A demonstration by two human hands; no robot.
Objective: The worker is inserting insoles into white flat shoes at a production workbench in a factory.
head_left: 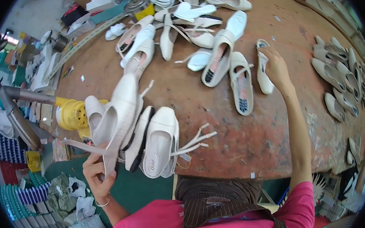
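At the table's near left edge, my left hand (96, 177) is closed round the heel end of a cream-white strapped shoe (120, 102), held toe up and tilted. Beside it, more white shoes (161, 141) stand close together, some with dark soles and loose straps hanging to the right. My right hand (276, 68) reaches across the table, fingers closed on the heel part of another white shoe (265, 81), whose toe points toward me. Left of that one lie a white shoe with a dark patterned insole (242, 88) and a similar shoe (220, 59).
White shoes and pale insoles (194, 12) pile up on the brown table (219, 145). Rows of beige shoes (338, 76) line the right side. At the left, a yellow machine part (70, 114) joins a grey metal pipe (15, 110). A metal tin (137, 5) stands at the back.
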